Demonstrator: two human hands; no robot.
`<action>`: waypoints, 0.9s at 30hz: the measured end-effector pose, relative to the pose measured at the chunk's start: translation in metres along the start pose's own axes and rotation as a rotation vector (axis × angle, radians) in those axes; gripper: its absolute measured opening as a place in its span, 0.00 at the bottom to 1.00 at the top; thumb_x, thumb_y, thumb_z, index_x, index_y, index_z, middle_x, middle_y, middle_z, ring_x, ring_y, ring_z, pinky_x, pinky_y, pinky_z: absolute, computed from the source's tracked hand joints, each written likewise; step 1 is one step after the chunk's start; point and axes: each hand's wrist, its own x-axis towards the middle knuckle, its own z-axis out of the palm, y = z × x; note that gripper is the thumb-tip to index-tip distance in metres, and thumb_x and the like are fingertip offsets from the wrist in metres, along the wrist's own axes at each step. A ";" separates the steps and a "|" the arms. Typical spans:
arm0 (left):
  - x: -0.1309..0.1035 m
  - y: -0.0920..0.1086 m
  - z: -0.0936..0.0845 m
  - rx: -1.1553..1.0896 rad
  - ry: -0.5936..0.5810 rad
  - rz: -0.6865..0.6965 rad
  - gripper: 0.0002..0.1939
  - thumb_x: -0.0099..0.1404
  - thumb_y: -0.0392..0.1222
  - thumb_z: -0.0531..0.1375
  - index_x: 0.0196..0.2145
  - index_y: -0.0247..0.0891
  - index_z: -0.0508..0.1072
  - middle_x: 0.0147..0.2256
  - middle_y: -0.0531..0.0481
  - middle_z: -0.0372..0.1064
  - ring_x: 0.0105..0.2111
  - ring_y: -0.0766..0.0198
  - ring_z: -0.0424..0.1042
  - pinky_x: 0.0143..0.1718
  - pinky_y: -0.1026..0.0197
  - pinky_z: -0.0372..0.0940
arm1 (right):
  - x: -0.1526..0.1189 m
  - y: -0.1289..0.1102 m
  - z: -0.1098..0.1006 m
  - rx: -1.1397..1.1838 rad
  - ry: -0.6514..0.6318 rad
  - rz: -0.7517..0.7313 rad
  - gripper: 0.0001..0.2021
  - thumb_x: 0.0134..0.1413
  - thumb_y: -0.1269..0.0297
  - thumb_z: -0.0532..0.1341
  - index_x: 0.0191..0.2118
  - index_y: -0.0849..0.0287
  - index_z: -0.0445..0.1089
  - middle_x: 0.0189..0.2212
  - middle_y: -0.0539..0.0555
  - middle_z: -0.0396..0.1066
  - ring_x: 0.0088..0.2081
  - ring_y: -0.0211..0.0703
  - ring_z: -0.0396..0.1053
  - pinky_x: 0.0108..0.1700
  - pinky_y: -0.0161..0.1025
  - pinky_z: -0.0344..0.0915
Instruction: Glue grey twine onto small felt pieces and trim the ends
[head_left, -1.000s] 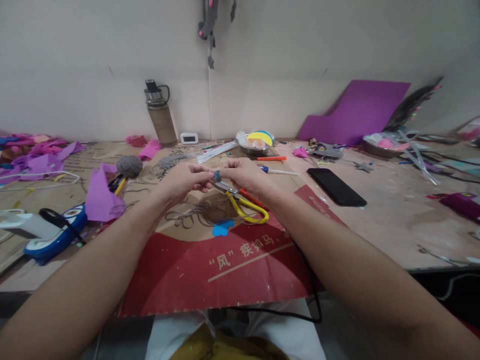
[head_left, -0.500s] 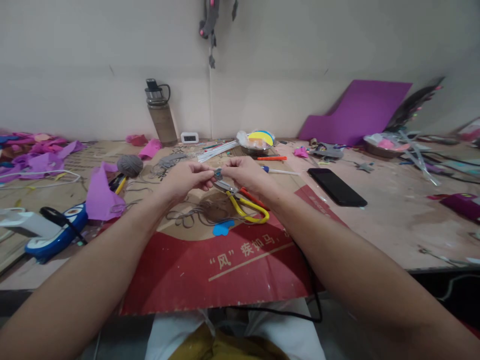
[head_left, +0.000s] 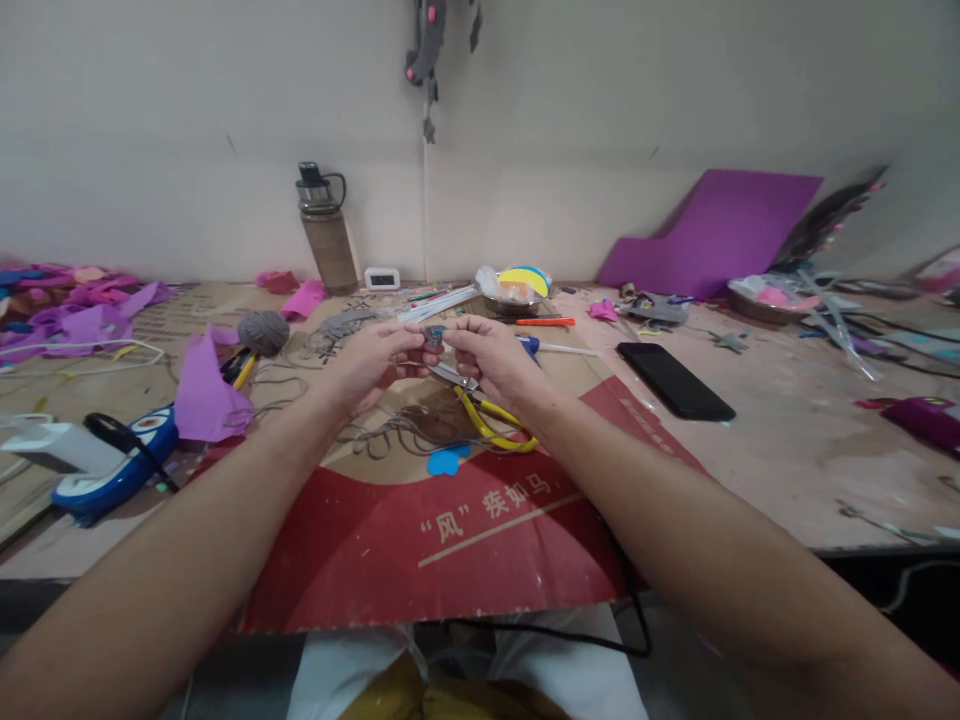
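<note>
A small dark grey-blue piece (head_left: 434,335) is pinched between my two hands over the cardboard. My left hand (head_left: 386,358) closes thumb and fingers on its left side. On its right side, the fingertips of my right hand (head_left: 484,355) grip it. Just below the hands lie scissors with yellow handles (head_left: 499,425), their blades partly hidden by my right hand. Loose grey yarn (head_left: 397,425) spreads under my hands. A blue cut piece (head_left: 448,460) rests on the red printed cardboard (head_left: 330,560).
A grey yarn ball (head_left: 262,332), purple sheet (head_left: 206,390) and blue power strip (head_left: 120,475) lie left. A bottle (head_left: 328,240) and white clock (head_left: 382,279) stand behind. Right are a black phone (head_left: 675,380), orange knife (head_left: 546,322) and bowls (head_left: 514,298).
The small piece shows more between my fingertips. My right hand has shifted slightly right and its fingers have changed position. The view has moved a little.
</note>
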 end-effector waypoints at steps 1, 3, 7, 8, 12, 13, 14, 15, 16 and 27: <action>-0.001 0.000 0.001 0.007 0.001 0.019 0.09 0.53 0.36 0.64 0.33 0.31 0.75 0.27 0.48 0.71 0.29 0.65 0.71 0.34 0.61 0.67 | 0.000 0.001 0.001 0.010 0.002 -0.013 0.08 0.42 0.66 0.63 0.25 0.58 0.61 0.16 0.41 0.51 0.18 0.28 0.45 0.22 0.32 0.41; -0.002 -0.001 0.004 0.020 0.026 0.071 0.10 0.51 0.36 0.66 0.33 0.31 0.75 0.27 0.49 0.71 0.27 0.67 0.70 0.34 0.62 0.66 | -0.002 0.004 0.003 0.027 0.005 -0.039 0.09 0.42 0.64 0.64 0.26 0.58 0.62 0.16 0.40 0.52 0.18 0.28 0.45 0.22 0.32 0.42; -0.001 -0.005 0.005 0.047 0.068 0.140 0.11 0.49 0.38 0.68 0.31 0.31 0.75 0.26 0.51 0.71 0.25 0.70 0.68 0.32 0.64 0.64 | -0.004 0.005 0.006 0.074 0.001 -0.054 0.10 0.41 0.62 0.65 0.27 0.58 0.62 0.16 0.40 0.54 0.19 0.28 0.46 0.23 0.32 0.44; 0.000 -0.006 0.005 0.055 0.072 0.149 0.11 0.50 0.39 0.68 0.31 0.32 0.75 0.26 0.51 0.70 0.25 0.70 0.68 0.32 0.64 0.64 | -0.005 0.005 0.007 0.087 0.001 -0.051 0.10 0.41 0.62 0.65 0.27 0.58 0.62 0.16 0.40 0.54 0.19 0.28 0.46 0.23 0.32 0.44; 0.000 -0.008 0.003 0.072 0.077 0.173 0.10 0.51 0.40 0.68 0.29 0.33 0.75 0.25 0.51 0.70 0.25 0.70 0.68 0.31 0.64 0.63 | -0.006 0.005 0.009 0.120 0.008 -0.031 0.10 0.42 0.63 0.65 0.27 0.58 0.63 0.16 0.41 0.54 0.19 0.28 0.47 0.23 0.32 0.43; 0.000 -0.007 0.003 0.069 0.074 0.175 0.09 0.51 0.40 0.68 0.29 0.33 0.74 0.25 0.51 0.70 0.25 0.70 0.68 0.31 0.64 0.64 | -0.006 0.005 0.009 0.128 0.010 -0.027 0.10 0.42 0.64 0.65 0.27 0.59 0.63 0.16 0.41 0.54 0.19 0.28 0.46 0.23 0.32 0.43; 0.000 -0.007 0.003 0.062 0.071 0.175 0.09 0.51 0.40 0.67 0.29 0.33 0.74 0.25 0.51 0.70 0.25 0.70 0.68 0.31 0.64 0.64 | -0.007 0.005 0.010 0.135 0.010 -0.021 0.10 0.42 0.64 0.65 0.27 0.59 0.63 0.16 0.41 0.54 0.19 0.28 0.46 0.23 0.32 0.42; -0.001 -0.006 0.003 0.055 0.068 0.171 0.08 0.51 0.39 0.67 0.28 0.33 0.74 0.25 0.51 0.70 0.25 0.70 0.68 0.31 0.64 0.64 | -0.007 0.005 0.010 0.140 0.011 -0.018 0.10 0.42 0.64 0.65 0.27 0.59 0.62 0.16 0.40 0.53 0.19 0.28 0.46 0.23 0.32 0.42; -0.002 -0.005 0.003 0.047 0.066 0.164 0.08 0.51 0.39 0.67 0.28 0.33 0.74 0.24 0.51 0.70 0.25 0.70 0.68 0.31 0.64 0.64 | -0.007 0.005 0.010 0.140 0.013 -0.020 0.10 0.42 0.64 0.65 0.27 0.58 0.62 0.16 0.40 0.53 0.18 0.28 0.46 0.23 0.32 0.42; -0.002 -0.001 0.003 -0.012 0.039 0.142 0.10 0.54 0.44 0.66 0.28 0.32 0.75 0.25 0.49 0.70 0.26 0.68 0.68 0.27 0.65 0.64 | -0.005 0.008 0.011 0.004 0.064 -0.124 0.09 0.43 0.62 0.65 0.28 0.58 0.64 0.18 0.41 0.56 0.19 0.29 0.48 0.23 0.33 0.46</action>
